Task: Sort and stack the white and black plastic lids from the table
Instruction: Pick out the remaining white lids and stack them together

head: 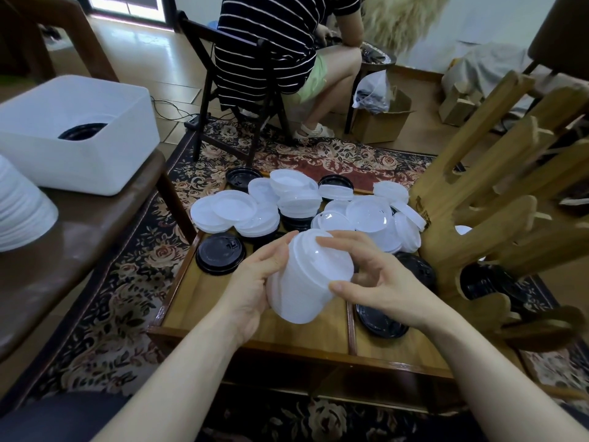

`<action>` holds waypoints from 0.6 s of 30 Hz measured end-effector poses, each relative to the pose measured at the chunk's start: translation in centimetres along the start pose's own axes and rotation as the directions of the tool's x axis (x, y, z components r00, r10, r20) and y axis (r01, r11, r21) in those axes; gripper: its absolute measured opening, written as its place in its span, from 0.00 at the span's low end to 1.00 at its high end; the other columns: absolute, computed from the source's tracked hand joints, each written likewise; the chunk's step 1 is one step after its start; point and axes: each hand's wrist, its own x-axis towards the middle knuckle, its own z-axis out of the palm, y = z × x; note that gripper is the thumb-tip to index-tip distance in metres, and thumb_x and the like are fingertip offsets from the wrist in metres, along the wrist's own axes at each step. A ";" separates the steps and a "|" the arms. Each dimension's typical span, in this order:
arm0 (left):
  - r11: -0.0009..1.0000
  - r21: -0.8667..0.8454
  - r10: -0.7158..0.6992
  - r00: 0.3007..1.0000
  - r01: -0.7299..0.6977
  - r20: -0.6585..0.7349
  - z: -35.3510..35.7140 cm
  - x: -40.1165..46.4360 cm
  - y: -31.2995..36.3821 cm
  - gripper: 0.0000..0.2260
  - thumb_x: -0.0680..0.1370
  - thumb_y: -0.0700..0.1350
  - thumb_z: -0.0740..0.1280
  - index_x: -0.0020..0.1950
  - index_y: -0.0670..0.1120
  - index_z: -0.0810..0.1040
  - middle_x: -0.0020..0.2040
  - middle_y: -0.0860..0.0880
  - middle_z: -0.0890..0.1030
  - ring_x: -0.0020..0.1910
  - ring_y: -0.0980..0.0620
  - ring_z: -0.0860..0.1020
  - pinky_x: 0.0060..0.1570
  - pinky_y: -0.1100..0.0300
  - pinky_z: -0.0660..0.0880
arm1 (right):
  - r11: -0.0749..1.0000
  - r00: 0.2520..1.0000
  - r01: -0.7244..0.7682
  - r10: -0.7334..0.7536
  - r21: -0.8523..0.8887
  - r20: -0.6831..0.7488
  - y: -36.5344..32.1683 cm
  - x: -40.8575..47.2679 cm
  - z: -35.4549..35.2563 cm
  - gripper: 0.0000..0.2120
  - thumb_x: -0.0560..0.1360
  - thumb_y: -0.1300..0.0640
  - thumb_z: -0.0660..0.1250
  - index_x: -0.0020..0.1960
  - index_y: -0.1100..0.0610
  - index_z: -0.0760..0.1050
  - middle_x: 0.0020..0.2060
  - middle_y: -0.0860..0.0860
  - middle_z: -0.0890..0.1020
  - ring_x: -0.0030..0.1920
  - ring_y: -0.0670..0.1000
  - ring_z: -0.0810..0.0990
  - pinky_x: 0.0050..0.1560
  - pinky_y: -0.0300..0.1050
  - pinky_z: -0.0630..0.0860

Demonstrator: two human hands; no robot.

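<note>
Head view, hands: both hands are holding one stack of white lids [308, 277] above the near part of the wooden table [204, 301].
Left hand [251, 285]: it is cupping the stack's left side, with fingers curled round the rim and the thumb lying across the upper edge.
Right hand [379, 279]: it is grasping the stack's right side, thumb pressing the lower edge and fingers wrapping over the top (the fingertips are reaching the clear upper lid).
Stack in hand: it is tilting, wider end toward the person, and sitting off the table surface.
Loose white lids [236, 212]: they are lying in overlapping heaps across the far half of the table, well beyond the hands.
Black lids: one black lid [220, 254] is lying flat at the left of the table, just beside the left hand; another black lid [381, 322] is resting under the right wrist, and more are showing beneath the white heaps.
White bin [79, 135]: it is sitting on a brown bench [79, 244] to the left, with black lids showing inside.
Wooden rack [497, 199]: it is standing at the right edge of the table, touching the white heap.
Background: a person in a striped shirt [271, 39] is sitting on a dark chair, facing away.
</note>
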 end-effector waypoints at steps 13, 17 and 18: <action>0.997 0.022 0.078 0.997 -0.078 0.004 -0.6 0.5 -0.5 0.32 0.63 0.59 0.75 0.66 0.52 0.80 0.62 0.48 0.83 0.64 0.46 0.79 0.68 0.44 0.72 | 1.000 0.995 0.003 -0.005 -0.022 -0.103 0.7 -0.1 2.0 0.29 0.68 0.45 0.75 0.67 0.38 0.72 0.65 0.38 0.72 0.68 0.45 0.72 0.59 0.43 0.76; 0.993 -0.044 0.109 0.994 -0.108 0.019 -0.3 0.4 -0.2 0.32 0.64 0.58 0.72 0.67 0.48 0.79 0.62 0.45 0.83 0.63 0.44 0.80 0.65 0.45 0.74 | 0.985 0.992 -0.092 0.104 0.147 -0.077 0.8 0.1 2.8 0.39 0.66 0.41 0.75 0.73 0.39 0.63 0.67 0.38 0.74 0.69 0.43 0.72 0.67 0.49 0.73; 0.992 -0.041 0.117 0.993 -0.116 0.030 -0.1 0.3 -0.2 0.31 0.65 0.58 0.71 0.66 0.48 0.80 0.62 0.45 0.83 0.63 0.44 0.80 0.63 0.46 0.74 | 0.979 0.992 -0.110 0.119 0.171 -0.041 0.7 0.1 3.0 0.39 0.66 0.42 0.75 0.73 0.36 0.62 0.66 0.36 0.75 0.68 0.41 0.72 0.68 0.51 0.72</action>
